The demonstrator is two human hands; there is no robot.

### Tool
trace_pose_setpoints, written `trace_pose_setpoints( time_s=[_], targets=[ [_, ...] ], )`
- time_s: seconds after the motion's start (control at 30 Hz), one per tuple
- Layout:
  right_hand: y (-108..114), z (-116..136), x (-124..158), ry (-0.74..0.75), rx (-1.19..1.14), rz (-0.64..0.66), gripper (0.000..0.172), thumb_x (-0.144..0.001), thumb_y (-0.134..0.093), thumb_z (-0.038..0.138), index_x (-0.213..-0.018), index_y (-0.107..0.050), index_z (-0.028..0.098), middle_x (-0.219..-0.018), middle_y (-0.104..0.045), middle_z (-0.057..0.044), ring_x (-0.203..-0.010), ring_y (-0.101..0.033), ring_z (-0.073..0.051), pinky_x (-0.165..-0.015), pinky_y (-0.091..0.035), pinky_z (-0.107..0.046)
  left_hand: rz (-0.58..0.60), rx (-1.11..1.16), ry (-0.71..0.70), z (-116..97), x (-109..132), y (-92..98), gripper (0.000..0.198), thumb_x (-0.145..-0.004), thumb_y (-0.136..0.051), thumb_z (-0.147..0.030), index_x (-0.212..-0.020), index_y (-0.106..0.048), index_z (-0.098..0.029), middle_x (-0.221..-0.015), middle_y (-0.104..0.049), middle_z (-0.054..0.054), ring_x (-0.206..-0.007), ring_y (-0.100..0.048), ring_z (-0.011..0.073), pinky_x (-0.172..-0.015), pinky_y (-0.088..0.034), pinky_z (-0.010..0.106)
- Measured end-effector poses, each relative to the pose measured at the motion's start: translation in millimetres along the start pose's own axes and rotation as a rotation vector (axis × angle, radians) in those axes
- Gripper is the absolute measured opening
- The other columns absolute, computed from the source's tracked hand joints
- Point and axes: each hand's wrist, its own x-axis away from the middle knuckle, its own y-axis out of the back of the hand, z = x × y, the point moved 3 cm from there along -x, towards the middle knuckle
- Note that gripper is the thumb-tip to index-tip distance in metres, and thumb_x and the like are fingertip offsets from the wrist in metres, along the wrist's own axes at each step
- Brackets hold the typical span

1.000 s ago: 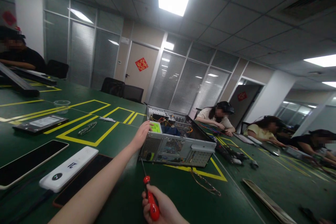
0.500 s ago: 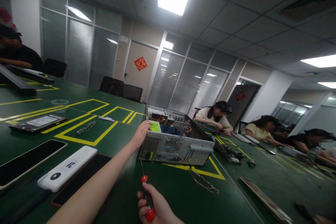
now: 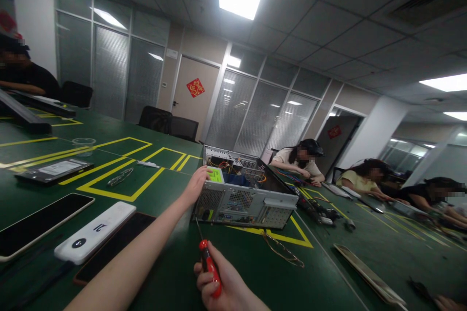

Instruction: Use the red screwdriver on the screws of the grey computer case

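Note:
An opened computer case lies on its side on the green table, its back panel facing me. Inside its left corner sits a power supply with a yellow-green label. My left hand grips that corner, its fingertips over the edge by the label. My right hand is wrapped around the red and black handle of a screwdriver. Its thin shaft points up and away, the tip at the lower left corner of the back panel. Whether the tip sits in a screw is too small to tell.
Left of my arm lie a white power bank, two phones and a hard drive. Beyond are a clear plastic cup and a small clear packet. Right of the case are a twisted cable, another phone and black parts. Several people sit around the table.
The screwdriver's handle has turned in my right hand and swung slightly right, the tip staying near the case corner. My left hand has kept its place.

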Motion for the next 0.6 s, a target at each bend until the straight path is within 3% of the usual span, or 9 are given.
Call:
trace_pose_setpoints(
  time_s=[0.13,0.27,0.33,0.47,0.53,0.6],
  targets=[
    [5,-4,-7,0.059,-0.050,-0.100,0.035,-0.099,-0.054,0.026,-0.067,-0.055,0.015,-0.059,-0.056,-0.001,-0.047,-0.053,-0.004,-0.043,-0.038,-0.007,-0.006,0.005,0.005,1,0,0.1,0.039,-0.099,-0.035,-0.038,-0.079,-0.064,-0.020,-0.115,-0.071,0.010,-0.135,-0.052,0.0249,-0.119,-0.039,0.046],
    [5,-5,-6,0.091,0.004,-0.144,0.052,-0.105,-0.038,0.046,-0.071,-0.061,0.014,-0.060,-0.060,-0.005,-0.056,-0.063,-0.013,-0.050,-0.055,-0.022,-0.020,0.014,-0.002,3,0,-0.6,0.040,-0.099,-0.035,-0.039,-0.078,-0.064,-0.021,-0.113,-0.071,0.010,-0.134,-0.052,0.0258,-0.118,-0.040,0.046],
    [4,-4,-1,0.043,0.047,-0.136,0.061,-0.105,-0.029,0.054,-0.074,-0.062,0.013,-0.063,-0.062,-0.007,-0.051,-0.059,-0.012,-0.041,-0.049,-0.020,-0.020,0.018,-0.005,2,0,-0.8,0.041,-0.099,-0.035,-0.039,-0.078,-0.064,-0.020,-0.113,-0.071,0.011,-0.134,-0.052,0.0263,-0.118,-0.040,0.046],
    [0,-1,7,-0.040,-0.006,-0.051,0.062,-0.104,-0.032,0.058,-0.071,-0.058,0.012,-0.062,-0.058,-0.003,-0.039,-0.040,-0.002,-0.030,-0.022,-0.007,-0.016,0.023,0.005,0,1,-0.6,0.041,-0.100,-0.035,-0.039,-0.079,-0.064,-0.020,-0.115,-0.071,0.011,-0.135,-0.052,0.0262,-0.117,-0.040,0.045],
    [1,-2,7,-0.030,-0.033,-0.048,0.061,-0.106,-0.031,0.053,-0.070,-0.057,0.011,-0.055,-0.051,0.001,-0.037,-0.038,0.000,-0.031,-0.020,-0.005,-0.014,0.027,0.007,-2,1,-0.4,0.040,-0.099,-0.035,-0.039,-0.079,-0.063,-0.020,-0.115,-0.070,0.011,-0.135,-0.051,0.0261,-0.117,-0.040,0.045],
    [3,-3,6,0.015,-0.055,-0.075,0.059,-0.109,-0.027,0.043,-0.071,-0.058,0.010,-0.047,-0.040,0.006,-0.038,-0.041,0.000,-0.036,-0.027,-0.003,-0.012,0.031,0.007,-3,1,-0.3,0.038,-0.098,-0.035,-0.039,-0.079,-0.062,-0.020,-0.115,-0.070,0.011,-0.136,-0.051,0.0259,-0.118,-0.039,0.045]
  ],
)
